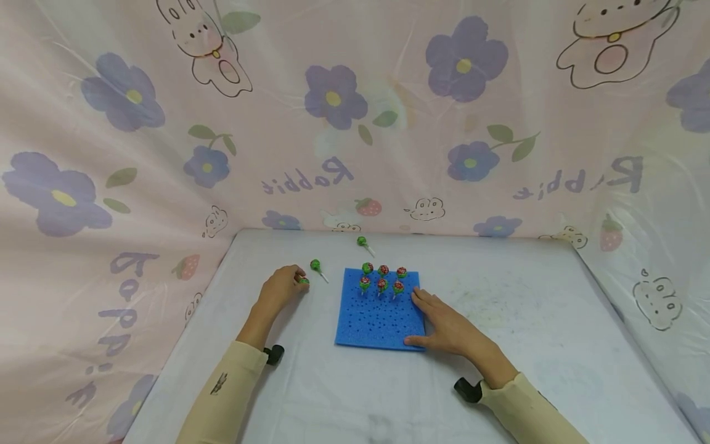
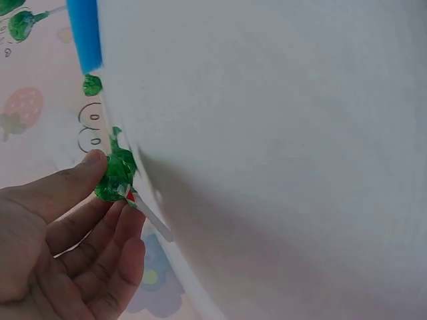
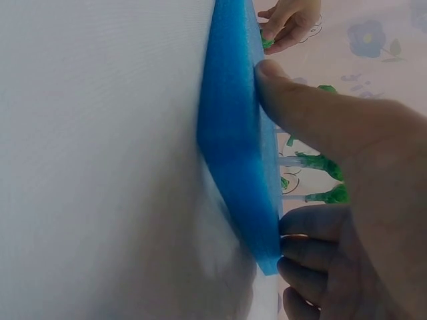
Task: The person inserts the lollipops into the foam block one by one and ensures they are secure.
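Left of a blue foam block (image 1: 368, 327) that props six lollipops (image 1: 383, 284) by their sticks, the left hand (image 1: 281, 287) pinches a green-wrapped lollipop (image 2: 118, 176) while the spread right hand (image 1: 450, 327) apparently steadies the block's right edge.

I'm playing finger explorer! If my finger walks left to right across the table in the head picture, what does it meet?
Left hand → green lollipop lying loose → blue foam block → right hand.

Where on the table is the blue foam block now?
In the head view, the blue foam block lies below centre, slightly right, the right grip touching its right edge and six lollipops standing in its far half.
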The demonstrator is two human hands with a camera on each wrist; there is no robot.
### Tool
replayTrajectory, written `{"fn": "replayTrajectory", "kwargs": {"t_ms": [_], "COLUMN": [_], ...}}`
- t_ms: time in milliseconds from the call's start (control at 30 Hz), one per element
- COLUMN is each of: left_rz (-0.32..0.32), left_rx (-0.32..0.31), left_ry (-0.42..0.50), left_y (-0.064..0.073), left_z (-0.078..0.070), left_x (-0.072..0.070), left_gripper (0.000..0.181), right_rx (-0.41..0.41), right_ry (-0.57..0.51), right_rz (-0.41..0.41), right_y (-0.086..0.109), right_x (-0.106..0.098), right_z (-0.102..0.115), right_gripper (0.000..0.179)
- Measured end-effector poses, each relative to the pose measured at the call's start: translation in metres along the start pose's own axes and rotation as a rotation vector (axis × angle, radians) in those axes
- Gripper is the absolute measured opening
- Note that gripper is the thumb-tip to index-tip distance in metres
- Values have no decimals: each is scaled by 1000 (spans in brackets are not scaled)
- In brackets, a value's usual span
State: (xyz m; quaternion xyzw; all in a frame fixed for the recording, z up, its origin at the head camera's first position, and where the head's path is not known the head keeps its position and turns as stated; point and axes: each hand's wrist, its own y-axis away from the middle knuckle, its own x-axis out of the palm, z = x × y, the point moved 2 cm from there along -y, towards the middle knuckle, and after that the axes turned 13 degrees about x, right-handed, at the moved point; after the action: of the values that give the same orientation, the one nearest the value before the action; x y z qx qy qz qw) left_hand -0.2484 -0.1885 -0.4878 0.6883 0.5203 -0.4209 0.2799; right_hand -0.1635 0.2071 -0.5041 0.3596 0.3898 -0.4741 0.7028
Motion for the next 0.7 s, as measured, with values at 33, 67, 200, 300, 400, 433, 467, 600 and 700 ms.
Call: {"fn": "replayTrajectory", "kwargs": {"t_ms": [33,67,200,300,400,433,467,600,700], "left_rz": [-2,-4,-13,-18,-21,-22,-22,-28,-43], "left_rx": [11,18,53,76,97,104,110,139,169], "left_ry": [-1,-1,13,32,50,57,64,88,105], "left_y": [0,1,3,4,5,5,6,8,9], "left_z": [-1,-2,-7,-12,-19,-21,-23,-33,-40], "left_x": [0,-1,-2,-4,-6,-7,-7,-10,-11], "left_gripper": [30,30,28,27,26,26,26,27,27], "right_rx": [0,3,3,6,11,12,12,13,15], "right_ry": [-1,0,-8,-11,-10,-9,-8,-8,-4], "right_rz": [0,2,1,3,3,3,2,3,8], "right_y": [0,0,0,0,0,0,0,0,-1], "right_x": [0,0,0,0,0,0,1,1,1], "right_z": [0,0,0,0,0,0,0,-1,-1], "right_gripper": [112,112,112,112,112,112,112,112,113]}}
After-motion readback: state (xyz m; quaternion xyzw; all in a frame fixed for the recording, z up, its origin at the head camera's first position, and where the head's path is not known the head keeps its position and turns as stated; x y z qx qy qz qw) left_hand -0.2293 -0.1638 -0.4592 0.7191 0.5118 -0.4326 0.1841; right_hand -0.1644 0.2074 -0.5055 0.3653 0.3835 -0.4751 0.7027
